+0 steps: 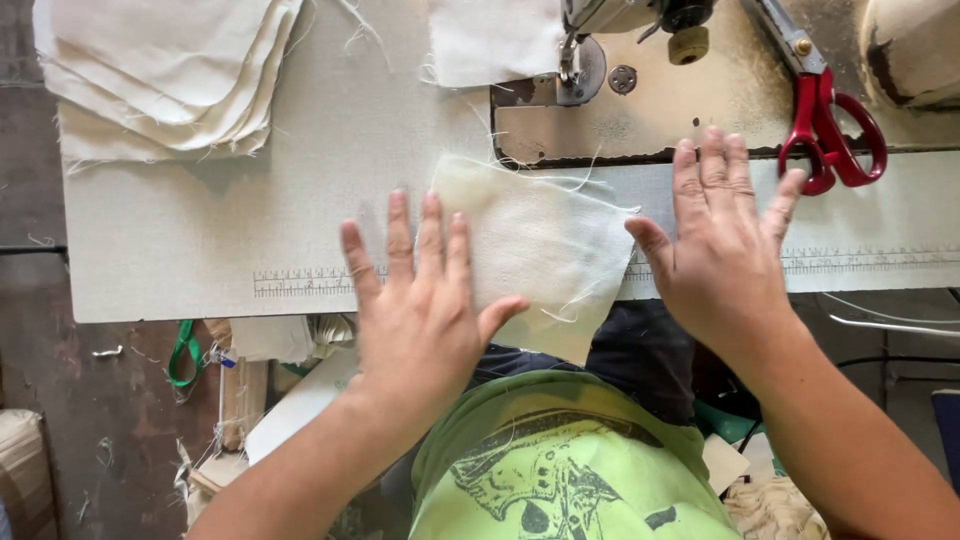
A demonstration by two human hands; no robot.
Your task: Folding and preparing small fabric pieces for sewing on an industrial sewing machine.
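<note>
Head view: left hand (420, 300), right hand (722, 240) flat beside cream cloth piece (535, 250).

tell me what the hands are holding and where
Nothing is gripped. The left hand lies flat, open, on the left side of the cloth piece; the right hand lies flat at its right edge.

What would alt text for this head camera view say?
Two open hands, left hand and right hand, press flat on a cream cloth at a sewing table. Red scissors lie far right, a cloth stack far left.
</note>
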